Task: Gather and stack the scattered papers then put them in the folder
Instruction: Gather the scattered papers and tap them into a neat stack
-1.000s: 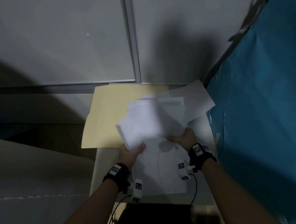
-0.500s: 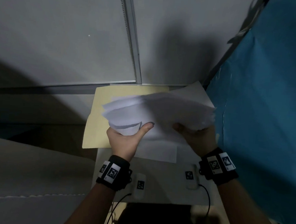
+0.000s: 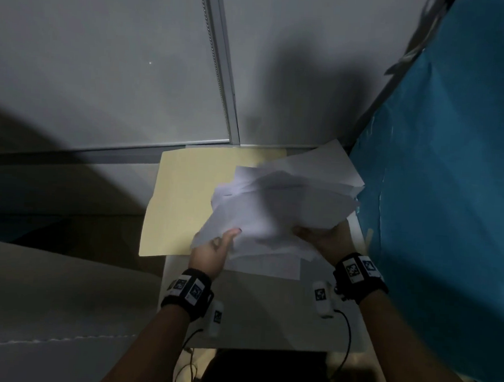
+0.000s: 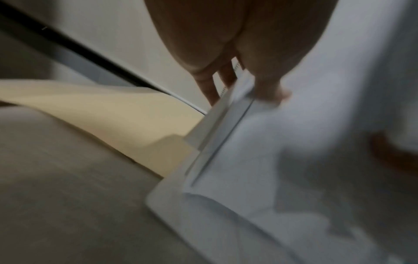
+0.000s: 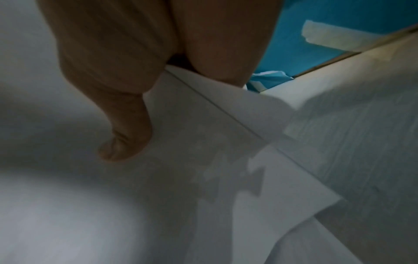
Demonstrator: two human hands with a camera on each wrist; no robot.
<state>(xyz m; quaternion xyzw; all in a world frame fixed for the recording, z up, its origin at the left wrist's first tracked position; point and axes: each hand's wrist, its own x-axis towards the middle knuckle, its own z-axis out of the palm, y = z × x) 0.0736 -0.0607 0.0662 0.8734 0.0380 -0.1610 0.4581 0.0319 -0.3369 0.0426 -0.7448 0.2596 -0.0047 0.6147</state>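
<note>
I hold a loose bundle of white papers (image 3: 285, 204) just above a small white table (image 3: 266, 318). My left hand (image 3: 211, 253) pinches the bundle's near left corner, thumb on top (image 4: 269, 85). My right hand (image 3: 321, 236) grips the bundle's near right edge, thumb over the top sheet (image 5: 126, 135). The sheets (image 5: 203, 151) are uneven and fan out. A manila folder (image 3: 191, 199) lies flat under and to the left of the bundle, and overhangs the table's left side. One more white sheet (image 3: 267, 264) lies flat on the table below the bundle.
A grey partition wall (image 3: 105, 63) with a metal frame stands right behind the table. A blue sheet (image 3: 450, 203) hangs close on the right. A pale surface (image 3: 45, 311) sits lower on the left. Cables hang off the table's near edge.
The bundle has turned from upright and bunched to spread sideways, then shifted right. My right hand moved out to its right edge; the left hand stays at the near left corner.
</note>
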